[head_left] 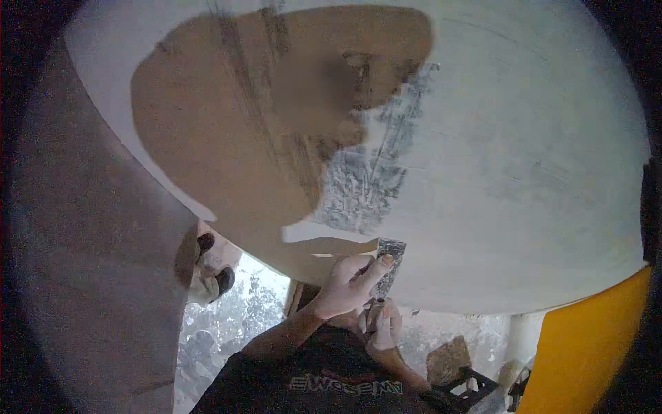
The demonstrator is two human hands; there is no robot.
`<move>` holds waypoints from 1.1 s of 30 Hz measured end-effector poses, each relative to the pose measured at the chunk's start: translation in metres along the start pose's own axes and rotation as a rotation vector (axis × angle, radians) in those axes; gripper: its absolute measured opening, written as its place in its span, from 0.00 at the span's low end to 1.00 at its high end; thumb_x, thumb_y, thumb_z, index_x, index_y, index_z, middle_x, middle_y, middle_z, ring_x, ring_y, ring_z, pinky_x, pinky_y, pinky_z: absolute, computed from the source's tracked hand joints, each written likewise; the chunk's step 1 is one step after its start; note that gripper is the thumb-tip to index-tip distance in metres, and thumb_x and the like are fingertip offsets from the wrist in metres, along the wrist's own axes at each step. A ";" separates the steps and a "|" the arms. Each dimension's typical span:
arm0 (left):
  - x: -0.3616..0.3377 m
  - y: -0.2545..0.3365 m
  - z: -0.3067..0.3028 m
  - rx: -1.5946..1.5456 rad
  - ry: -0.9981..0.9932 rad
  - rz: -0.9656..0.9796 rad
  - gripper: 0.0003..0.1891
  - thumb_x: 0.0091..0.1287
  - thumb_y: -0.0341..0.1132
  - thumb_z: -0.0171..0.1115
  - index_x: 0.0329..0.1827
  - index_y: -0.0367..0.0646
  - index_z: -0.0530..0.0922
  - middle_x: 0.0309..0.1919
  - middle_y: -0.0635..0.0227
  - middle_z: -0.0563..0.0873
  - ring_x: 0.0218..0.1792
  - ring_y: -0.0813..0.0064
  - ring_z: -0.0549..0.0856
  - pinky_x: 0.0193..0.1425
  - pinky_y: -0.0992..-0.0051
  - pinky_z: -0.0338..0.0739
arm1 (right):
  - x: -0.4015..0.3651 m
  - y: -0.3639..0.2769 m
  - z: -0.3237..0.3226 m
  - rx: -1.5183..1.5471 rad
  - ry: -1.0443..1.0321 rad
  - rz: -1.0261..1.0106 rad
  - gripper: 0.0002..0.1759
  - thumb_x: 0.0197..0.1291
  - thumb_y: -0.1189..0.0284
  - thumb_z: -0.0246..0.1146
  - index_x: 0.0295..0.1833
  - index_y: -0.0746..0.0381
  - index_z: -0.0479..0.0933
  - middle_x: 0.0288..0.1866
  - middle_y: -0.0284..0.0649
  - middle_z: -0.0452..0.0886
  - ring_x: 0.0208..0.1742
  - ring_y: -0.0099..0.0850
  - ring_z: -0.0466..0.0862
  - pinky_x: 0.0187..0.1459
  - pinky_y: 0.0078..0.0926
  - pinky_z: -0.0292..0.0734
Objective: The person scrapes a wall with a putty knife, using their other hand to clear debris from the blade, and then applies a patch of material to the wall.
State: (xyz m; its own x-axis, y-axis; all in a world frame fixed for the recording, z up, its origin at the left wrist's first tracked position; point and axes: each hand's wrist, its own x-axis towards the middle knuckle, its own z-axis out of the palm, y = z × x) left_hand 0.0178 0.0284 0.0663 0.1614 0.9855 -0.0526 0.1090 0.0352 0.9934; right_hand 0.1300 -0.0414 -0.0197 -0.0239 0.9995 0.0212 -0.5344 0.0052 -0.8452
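A flat scraper (389, 279) with a smeared, speckled blade stands nearly upright in front of my shirt. My left hand (348, 286) grips the blade from the left, its thumb pressed on the face near the top edge. Below it, my right hand (386, 328) is closed around the handle. Just above the blade's tip spreads a large pale surface (496, 172), with dark streaky smears (365, 186) beside a smooth brown area (207, 124). Whether the blade touches this surface cannot be made out.
An orange-yellow panel (586, 338) stands at the lower right. Near it are a dark stool-like frame (472, 388) and a brown board (448, 359). A grey-brown surface (96, 241) fills the left side. Stained floor (234, 317) and dark rounded objects (225, 279) show at lower left.
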 end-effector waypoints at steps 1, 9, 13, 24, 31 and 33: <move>0.002 -0.001 0.005 0.006 0.001 -0.002 0.23 0.68 0.48 0.54 0.21 0.39 0.76 0.13 0.78 0.72 0.17 0.89 0.70 0.20 0.83 0.62 | 0.001 -0.005 -0.003 -0.033 -0.023 0.004 0.23 0.69 0.59 0.47 0.49 0.70 0.70 0.25 0.37 0.74 0.19 0.22 0.67 0.22 0.19 0.63; -0.009 -0.002 0.007 0.061 0.172 0.201 0.23 0.68 0.43 0.56 0.17 0.38 0.67 0.15 0.75 0.62 0.21 0.85 0.62 0.23 0.77 0.58 | 0.003 0.010 -0.007 -0.192 -0.026 -0.074 0.21 0.68 0.56 0.48 0.38 0.67 0.68 0.21 0.34 0.66 0.16 0.24 0.66 0.18 0.20 0.62; -0.013 -0.012 0.003 0.090 0.145 0.166 0.19 0.69 0.42 0.55 0.21 0.39 0.73 0.16 0.78 0.70 0.20 0.88 0.67 0.23 0.81 0.62 | 0.000 0.002 -0.004 -0.276 -0.076 -0.085 0.21 0.68 0.57 0.47 0.35 0.66 0.68 0.19 0.35 0.66 0.15 0.24 0.65 0.17 0.22 0.63; -0.004 -0.007 0.003 -0.007 0.105 0.159 0.21 0.69 0.44 0.55 0.20 0.38 0.70 0.15 0.79 0.66 0.21 0.89 0.64 0.22 0.80 0.59 | 0.002 0.014 -0.006 -0.221 -0.030 -0.112 0.20 0.69 0.58 0.47 0.44 0.67 0.72 0.24 0.30 0.70 0.24 0.18 0.67 0.26 0.18 0.64; -0.002 -0.006 0.003 0.020 0.127 0.152 0.22 0.69 0.44 0.55 0.19 0.38 0.70 0.12 0.76 0.67 0.17 0.87 0.63 0.19 0.78 0.58 | 0.008 0.023 -0.002 -0.373 0.059 -0.209 0.20 0.69 0.59 0.46 0.28 0.61 0.62 0.17 0.33 0.64 0.14 0.22 0.63 0.16 0.22 0.59; 0.000 -0.014 0.003 0.021 0.129 0.190 0.21 0.69 0.44 0.55 0.20 0.38 0.72 0.13 0.75 0.70 0.18 0.87 0.66 0.21 0.78 0.61 | 0.012 0.021 -0.002 -0.403 0.032 -0.281 0.19 0.69 0.60 0.46 0.28 0.61 0.61 0.16 0.32 0.64 0.14 0.21 0.63 0.15 0.21 0.57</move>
State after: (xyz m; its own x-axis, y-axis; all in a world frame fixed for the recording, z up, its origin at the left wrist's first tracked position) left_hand 0.0195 0.0276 0.0519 0.0546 0.9872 0.1499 0.1091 -0.1551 0.9819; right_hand 0.1197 -0.0296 -0.0384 0.1039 0.9580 0.2673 -0.1472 0.2806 -0.9485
